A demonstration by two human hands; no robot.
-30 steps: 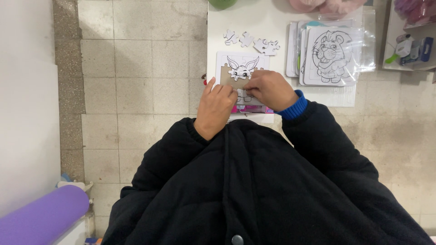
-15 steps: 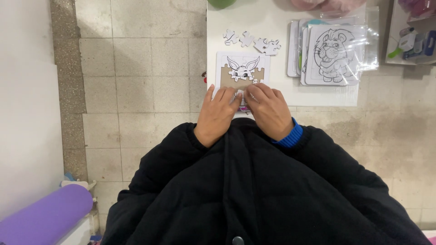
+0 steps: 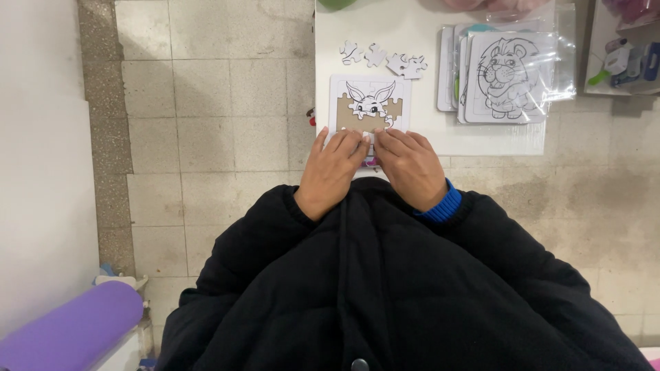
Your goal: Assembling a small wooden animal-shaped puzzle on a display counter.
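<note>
Presently, both hands rest on the near edge of a small square puzzle board [image 3: 369, 103] that lies flat on a white table [image 3: 419, 20], close to the table's near edge and directly in front of the person. The board has a white border and a brown cardboard backing. Its upper middle is filled with white pieces that form a line-drawn rabbit head with two upright ears; bare brown backing shows to the left and right of the head. The lower part of the board is covered by the hands, so its state there cannot be told.

The left hand [image 3: 332, 173] lies palm down, fingers extended and close together, fingertips pressing on the lower left part of the board. The right hand [image 3: 411, 167] lies likewise, fingers flat and pointing toward the lower right part. The fingertips of the two hands nearly meet at the middle. Whether either hand has a piece under its fingers cannot be told; neither is curled around anything. A blue cuff [image 3: 440, 206] shows at the right wrist below a black padded jacket [image 3: 371, 288].

Beyond the board, four loose white puzzle pieces [image 3: 382, 58] lie in a short row, apart from the board. To the right, a stack of similar boards in a clear plastic bag [image 3: 505, 69] shows a line-drawn lion on top. A purple roll [image 3: 65, 326] lies on the tiled floor [image 3: 206, 103] at lower left.
</note>
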